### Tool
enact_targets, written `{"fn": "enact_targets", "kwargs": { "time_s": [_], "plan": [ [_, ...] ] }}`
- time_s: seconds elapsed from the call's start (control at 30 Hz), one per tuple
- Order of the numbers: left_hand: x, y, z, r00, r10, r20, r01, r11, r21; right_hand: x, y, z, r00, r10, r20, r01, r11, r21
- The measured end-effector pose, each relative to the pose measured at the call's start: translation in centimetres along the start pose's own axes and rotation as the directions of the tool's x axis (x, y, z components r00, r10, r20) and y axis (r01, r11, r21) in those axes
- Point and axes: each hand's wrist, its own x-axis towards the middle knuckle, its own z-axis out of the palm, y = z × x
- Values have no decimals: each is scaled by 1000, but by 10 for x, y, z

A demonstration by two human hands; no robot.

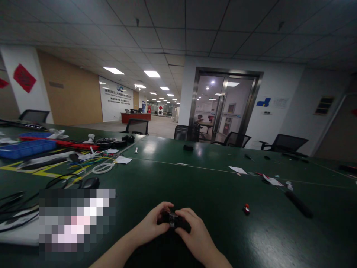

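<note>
Near the table's front edge, my left hand (152,226) and my right hand (195,231) face each other around a small black object (173,220). Its middle looks shiny or clear, but its exact kind cannot be made out. The left fingers and thumb pinch its left end, while those of the right hand close on its right end. Fingers cover part of both ends. Beneath them lies the dark green table (134,212). Off to the right sits a small red and white item (246,209).
At left are a blue tray (28,149), tangled cables, a white cable coil (102,168) and a black mouse (91,182). A small wrench (136,150) and a black box (188,147) lie farther back. A black rod (299,204) and paper scraps (272,180) are at right.
</note>
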Motion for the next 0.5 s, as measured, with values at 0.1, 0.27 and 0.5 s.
{"fn": "enact_targets", "kwargs": {
  "time_s": [0.1,0.27,0.5],
  "plan": [
    [0,-2,-1,1000,4,7,-4,1000,-13,0,0,-1,1000,11,-4,-11,1000,4],
    [-1,-6,0,1000,30,9,-30,999,-41,1,4,-1,999,30,-36,-29,999,22],
    [0,-2,2,999,39,-18,-40,999,-24,0,10,0,998,40,-51,-39,999,23]
  ]
}}
